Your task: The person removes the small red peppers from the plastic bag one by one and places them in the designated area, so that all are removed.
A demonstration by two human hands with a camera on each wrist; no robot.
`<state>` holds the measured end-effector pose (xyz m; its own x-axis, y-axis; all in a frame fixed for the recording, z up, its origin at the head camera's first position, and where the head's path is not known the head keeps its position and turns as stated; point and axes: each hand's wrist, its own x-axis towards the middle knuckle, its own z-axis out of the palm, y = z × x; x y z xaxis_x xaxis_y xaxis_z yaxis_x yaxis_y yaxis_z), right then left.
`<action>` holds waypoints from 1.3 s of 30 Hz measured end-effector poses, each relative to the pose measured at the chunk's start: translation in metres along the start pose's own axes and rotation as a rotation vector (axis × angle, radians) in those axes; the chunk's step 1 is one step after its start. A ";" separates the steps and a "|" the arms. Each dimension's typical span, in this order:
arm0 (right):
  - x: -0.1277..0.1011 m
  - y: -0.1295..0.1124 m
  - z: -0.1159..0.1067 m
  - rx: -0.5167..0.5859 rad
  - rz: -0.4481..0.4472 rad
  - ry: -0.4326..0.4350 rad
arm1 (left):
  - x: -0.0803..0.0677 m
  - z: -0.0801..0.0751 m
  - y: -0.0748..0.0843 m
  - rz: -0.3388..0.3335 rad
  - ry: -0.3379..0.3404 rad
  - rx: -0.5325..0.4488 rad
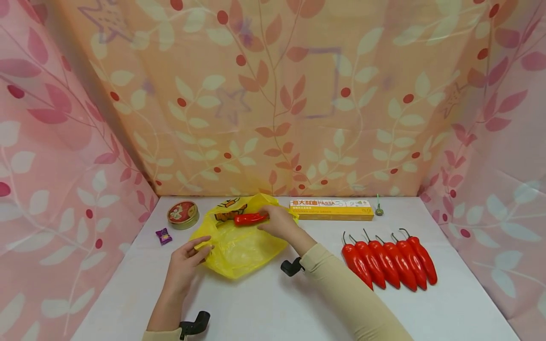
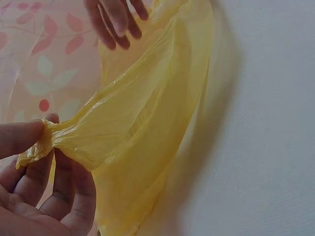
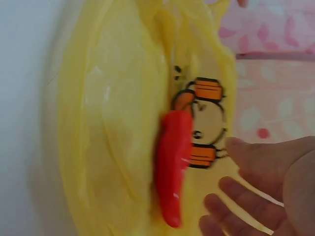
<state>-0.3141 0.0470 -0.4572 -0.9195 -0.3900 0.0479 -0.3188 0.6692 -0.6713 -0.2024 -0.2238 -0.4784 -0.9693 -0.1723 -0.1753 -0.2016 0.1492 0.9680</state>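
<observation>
A yellow plastic bag [image 1: 243, 246] with a printed cartoon lies on the table with its mouth spread. Thumb and fingers of my left hand [image 1: 182, 263] pinch a gathered strip of the bag at its left side; the crumpled strip shows between the fingers [image 2: 37, 177] in the left wrist view. One red chili pepper [image 3: 173, 167] is at the bag's opening, beside the printed picture. My right hand [image 1: 279, 223] is next to that pepper, fingers loosely spread. In the right wrist view a gap shows between the right fingertips [image 3: 211, 201] and the pepper.
Several red chili peppers [image 1: 386, 263] with dark stems lie in a slanted row at the right. Behind are a pasta box [image 1: 330, 210] and a small green-stemmed item [image 1: 379, 210]. At the left sit a round tin [image 1: 183, 215] and a purple wrapped candy [image 1: 163, 236]. Patterned curtains surround the table.
</observation>
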 end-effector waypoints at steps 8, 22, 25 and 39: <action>0.034 0.006 0.025 -0.114 0.042 0.004 | 0.000 0.000 -0.001 -0.004 0.006 -0.002; 0.044 0.008 0.045 -0.477 -0.044 0.008 | 0.004 0.004 -0.002 -0.004 0.000 -0.002; 0.036 0.001 0.045 -0.572 -0.106 -0.007 | 0.004 0.003 -0.002 -0.009 0.004 0.007; -0.035 -0.014 0.016 -0.319 -0.013 -0.126 | 0.004 0.003 0.001 -0.027 0.002 0.063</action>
<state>-0.2742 0.0410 -0.4610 -0.8857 -0.4614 -0.0508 -0.4041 0.8203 -0.4048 -0.2067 -0.2217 -0.4790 -0.9632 -0.1793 -0.2004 -0.2359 0.2060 0.9497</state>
